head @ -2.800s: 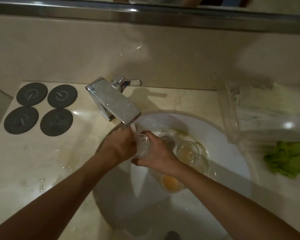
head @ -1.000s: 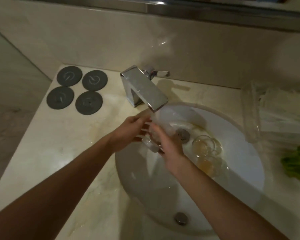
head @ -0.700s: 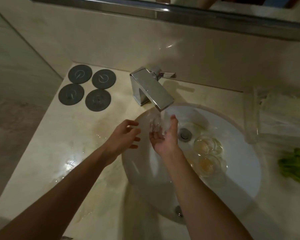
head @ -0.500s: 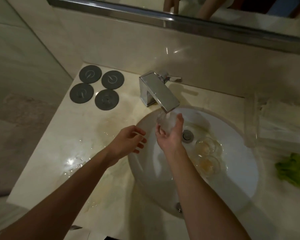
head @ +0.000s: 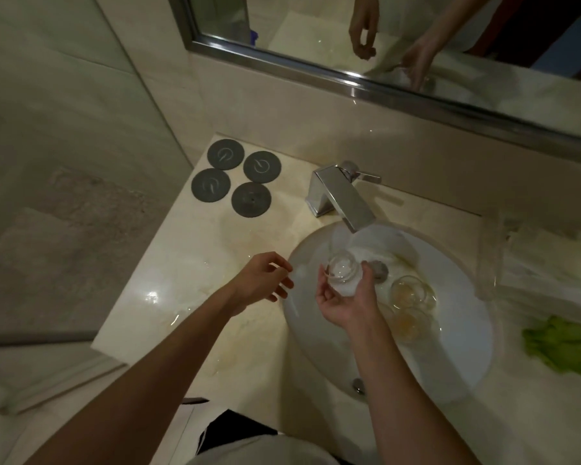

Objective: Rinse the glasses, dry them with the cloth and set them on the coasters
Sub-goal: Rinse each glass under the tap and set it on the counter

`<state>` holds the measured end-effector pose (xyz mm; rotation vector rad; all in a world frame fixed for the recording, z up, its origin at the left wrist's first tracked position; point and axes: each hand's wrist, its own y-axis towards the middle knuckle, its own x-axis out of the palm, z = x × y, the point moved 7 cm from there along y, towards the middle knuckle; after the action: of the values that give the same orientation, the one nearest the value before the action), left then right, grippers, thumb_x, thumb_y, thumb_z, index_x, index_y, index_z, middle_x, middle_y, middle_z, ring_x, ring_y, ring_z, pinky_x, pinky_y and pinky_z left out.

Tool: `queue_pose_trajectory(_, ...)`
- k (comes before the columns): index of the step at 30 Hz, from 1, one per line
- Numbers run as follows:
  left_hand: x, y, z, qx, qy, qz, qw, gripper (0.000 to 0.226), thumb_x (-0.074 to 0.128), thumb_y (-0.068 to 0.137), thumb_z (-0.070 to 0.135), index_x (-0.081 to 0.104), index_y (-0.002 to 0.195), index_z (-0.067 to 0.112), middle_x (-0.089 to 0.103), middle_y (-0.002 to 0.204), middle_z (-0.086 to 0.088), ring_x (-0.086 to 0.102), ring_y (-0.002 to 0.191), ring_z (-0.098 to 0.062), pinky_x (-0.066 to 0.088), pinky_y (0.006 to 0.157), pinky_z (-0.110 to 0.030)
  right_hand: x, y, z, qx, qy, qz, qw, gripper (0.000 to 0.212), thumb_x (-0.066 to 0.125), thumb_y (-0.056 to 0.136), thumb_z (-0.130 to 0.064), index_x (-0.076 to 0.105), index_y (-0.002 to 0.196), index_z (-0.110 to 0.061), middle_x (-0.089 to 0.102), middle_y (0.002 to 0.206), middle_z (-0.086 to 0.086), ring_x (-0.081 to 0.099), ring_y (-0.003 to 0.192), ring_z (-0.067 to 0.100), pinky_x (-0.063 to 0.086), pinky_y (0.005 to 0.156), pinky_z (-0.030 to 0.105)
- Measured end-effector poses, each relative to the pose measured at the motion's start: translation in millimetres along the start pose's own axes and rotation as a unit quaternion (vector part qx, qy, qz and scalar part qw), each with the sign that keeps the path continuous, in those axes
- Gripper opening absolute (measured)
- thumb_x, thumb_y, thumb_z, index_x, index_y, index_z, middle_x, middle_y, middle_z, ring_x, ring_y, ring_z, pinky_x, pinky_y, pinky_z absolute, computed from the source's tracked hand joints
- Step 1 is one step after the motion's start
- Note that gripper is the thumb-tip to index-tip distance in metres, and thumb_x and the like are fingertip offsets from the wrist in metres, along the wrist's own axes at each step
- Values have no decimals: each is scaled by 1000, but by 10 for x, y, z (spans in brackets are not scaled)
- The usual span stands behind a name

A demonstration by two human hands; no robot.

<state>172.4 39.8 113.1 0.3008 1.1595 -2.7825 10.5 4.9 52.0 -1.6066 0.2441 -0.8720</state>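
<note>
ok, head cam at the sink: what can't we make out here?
- Green cloth: cut off by the right edge.
- Glasses in the sink: overlapping and see-through, so the count is unclear.
- Glass in the right hand: its base is hidden by the fingers.
- Faucet: whether water is running is lost in blur.
- Coasters: markings too small to read.
</note>
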Motion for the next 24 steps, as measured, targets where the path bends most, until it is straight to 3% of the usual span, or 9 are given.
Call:
queue_pose_trajectory(3, -185, -14, -15, 4, 28, 21, 999, 17, 46, 101, 11, 59, 110, 4, 72, 94, -15, 65, 71, -22, 52, 65, -32, 91, 13, 99, -42, -60, 25, 997, 71, 70, 78, -60, 57, 118, -3, 69, 104, 17, 65, 80, 21, 51, 67, 26)
queue_pose_trajectory(6, -390, -11, -60, 9, 83, 53, 995, 13, 50, 99, 11, 59, 107, 6, 72, 92, -13, 65, 68, -20, 50, 57, -24, 292, 6, 127, -175, -226, 41, 957, 68, 77, 76, -57, 57, 123, -12, 66, 114, 8, 53, 78, 13, 41, 62, 23)
queue_pose_trajectory(8, -516, 5, -101, 18, 139, 72, 987, 9, 56, 97, 13, 60, 104, 8, 71, 92, -12, 66, 69, -20, 50, 55, -22, 509, -49, 133, -266, -339, 26, 902, 70, 86, 75, -40, 47, 130, -18, 61, 118, 4, 58, 91, 10, 45, 66, 21)
queue_pose_trajectory(10, -623, 28, -153, 22, 179, 93, 979, 5, 60, 94, 15, 60, 98, 13, 71, 93, -12, 69, 75, -25, 57, 65, -32, 740, -90, 162, -338, -454, -1, 824, 73, 89, 73, -27, 39, 126, -27, 58, 113, -5, 60, 101, 12, 47, 70, 18)
queue_pose_trajectory(13, -719, 76, -203, 20, 194, 109, 975, 3, 61, 92, 18, 60, 94, 15, 71, 95, -12, 69, 81, -28, 59, 78, -42, 975, -22, 231, -397, -606, -27, 688, 75, 90, 67, -29, 35, 117, -42, 58, 120, -5, 56, 115, 22, 53, 80, 27)
queue_pose_trajectory(17, -767, 155, -246, 11, 205, 122, 971, 5, 61, 92, 21, 59, 95, 18, 70, 97, -11, 68, 86, -28, 59, 81, -44, 1130, 103, 317, -426, -713, -46, 556, 82, 88, 67, -33, 36, 130, -35, 56, 128, -2, 48, 122, 24, 51, 89, 34)
queue_pose_trajectory(19, -768, 182, -273, 7, 215, 128, 968, 7, 59, 91, 23, 59, 96, 19, 70, 99, -10, 67, 87, -26, 59, 82, -44, 1163, 133, 337, -442, -734, -52, 513, 84, 90, 68, -35, 36, 133, -31, 56, 132, 0, 46, 124, 25, 51, 89, 36)
queue_pose_trajectory(24, -720, 185, -318, -4, 247, 142, 959, 17, 57, 91, 28, 61, 103, 16, 67, 103, -9, 65, 90, -28, 58, 83, -46, 1195, 189, 425, -444, -750, -67, 485, 88, 91, 70, -29, 36, 138, -24, 50, 139, 2, 41, 127, 22, 42, 86, 28)
